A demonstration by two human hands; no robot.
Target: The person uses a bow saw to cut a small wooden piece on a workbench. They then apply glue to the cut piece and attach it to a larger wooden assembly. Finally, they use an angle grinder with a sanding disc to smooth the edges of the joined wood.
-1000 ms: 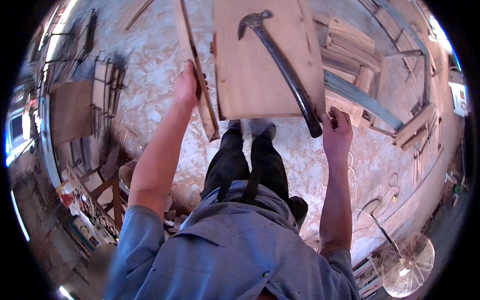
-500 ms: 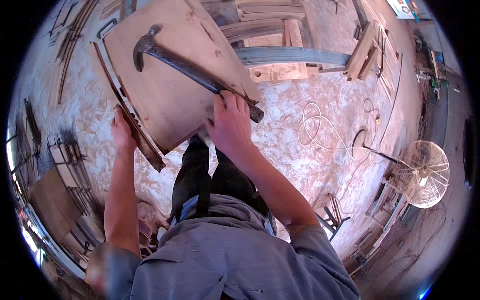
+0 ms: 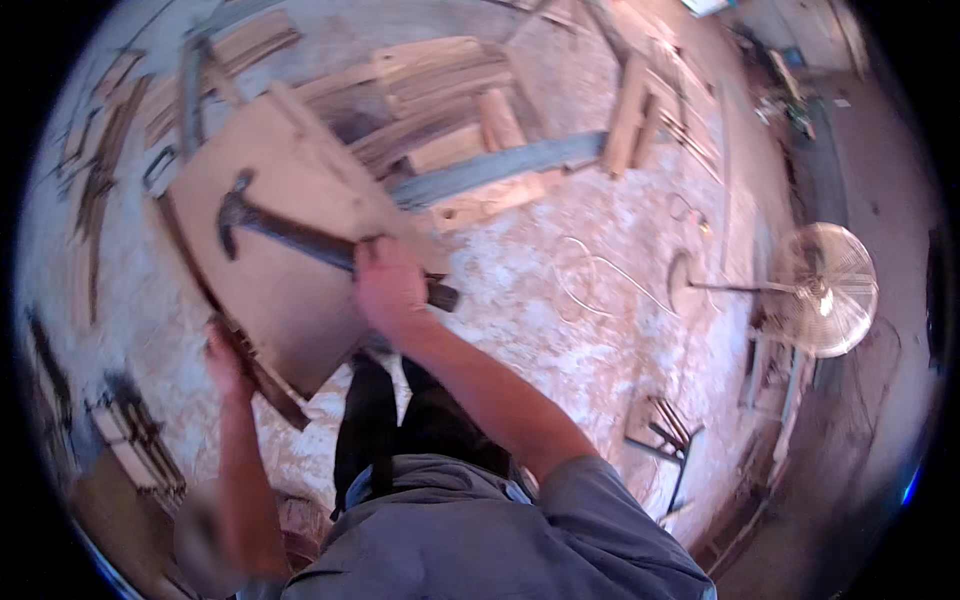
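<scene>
A pale wooden panel [image 3: 290, 180] sits at a slant in front of me, its near corner above my legs. My right hand [image 3: 392, 288] is closed around the handle of a claw hammer [image 3: 300, 236], which lies over the panel with its head toward the far left. A long dark wooden strip [image 3: 190, 257] runs along the panel's left edge. Near the lower end of that strip, my left hand [image 3: 229, 362] grips it from the outer side; some of its fingers are hidden and blurred.
Stacked timber [image 3: 440, 90] and a grey beam [image 3: 500, 168] lie beyond the panel. A standing fan [image 3: 822, 290] is at the right, with a pale cable [image 3: 590, 270] looped on the floor. Metal stands [image 3: 670, 440] sit at the lower right, and long strips [image 3: 105, 190] lie at the left.
The whole view has shifted, so the panel, hammer and both hands appear lower and further left. The gap between strip and panel looks narrower. Both hands keep their holds.
</scene>
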